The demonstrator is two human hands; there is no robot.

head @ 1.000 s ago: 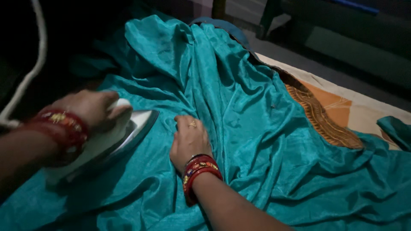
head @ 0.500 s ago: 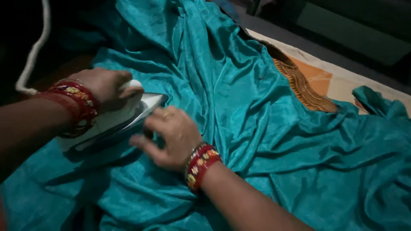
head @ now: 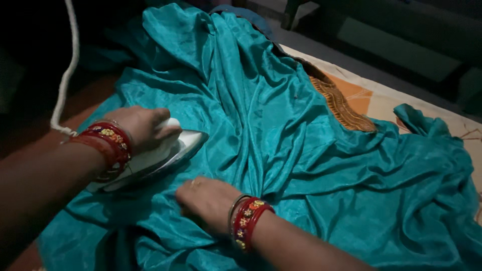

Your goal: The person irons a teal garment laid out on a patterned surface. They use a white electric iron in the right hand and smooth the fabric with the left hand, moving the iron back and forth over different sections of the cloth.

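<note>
A large teal cloth (head: 281, 130) lies rumpled over a padded surface. My left hand (head: 140, 125) grips the white handle of an electric iron (head: 165, 153), whose metal sole rests on the cloth with its tip pointing right. My right hand (head: 208, 200) presses flat on the cloth just below and to the right of the iron, fingers pointing left. Both wrists carry red bangles.
A white cord (head: 65, 75) runs up from the iron at the left. An orange and cream patterned sheet (head: 361, 100) shows under the cloth at the right. Dark furniture stands beyond the far edge.
My right hand has slid from above the fold down and toward me, flattening the cloth below the iron. The iron has shifted slightly to the right.
</note>
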